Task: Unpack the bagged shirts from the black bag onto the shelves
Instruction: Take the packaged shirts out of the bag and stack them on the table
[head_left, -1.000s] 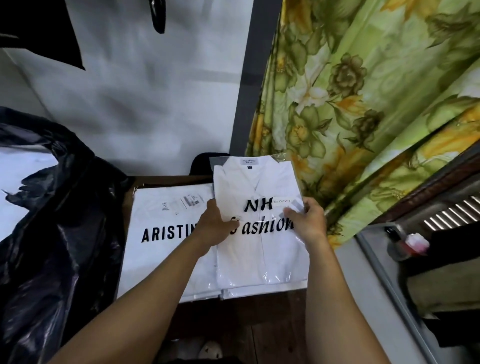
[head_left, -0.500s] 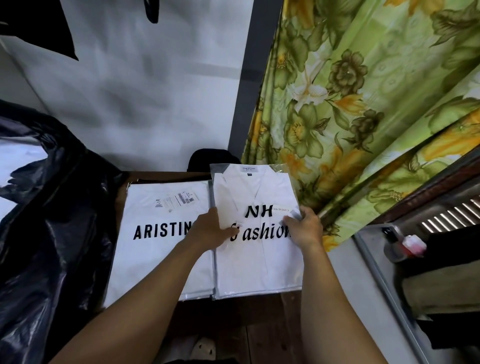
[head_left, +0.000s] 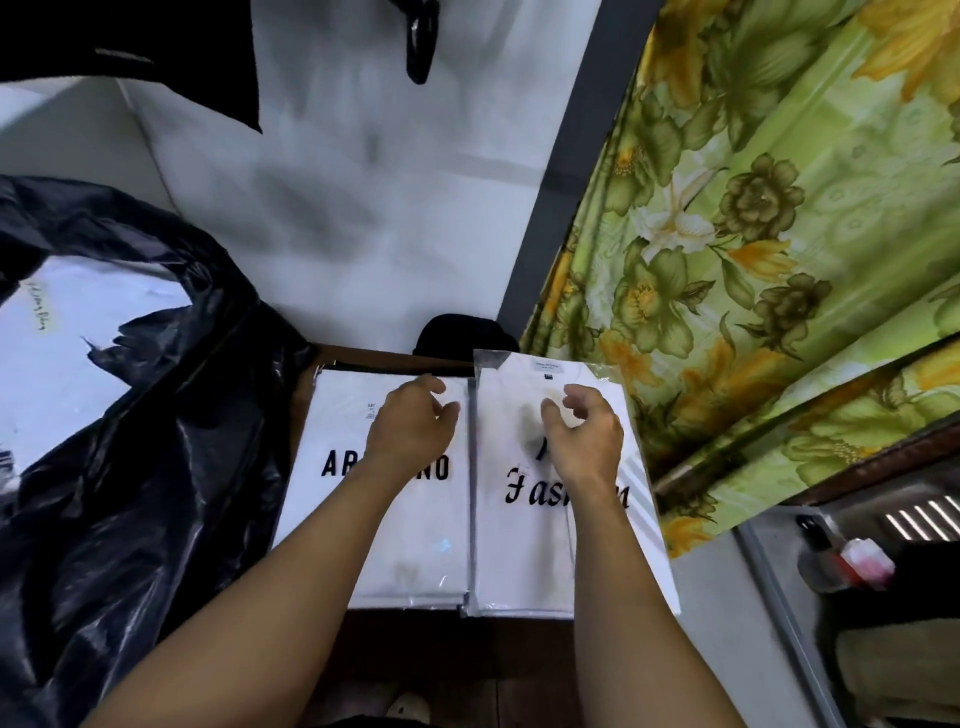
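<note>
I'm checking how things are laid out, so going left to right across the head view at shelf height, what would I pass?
black bag → ARISTINO bagged shirt → Fashion bagged shirt → green floral curtain → small bottle with pink on it

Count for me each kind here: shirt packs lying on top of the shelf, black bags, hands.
Shirt packs on top: 2, left shirt pack, right shirt pack
Bags: 1, black bag
Hands: 2, left hand, right hand
Total: 5

Head-worn camera looks steeply down, close over the shelf (head_left: 400, 644).
</note>
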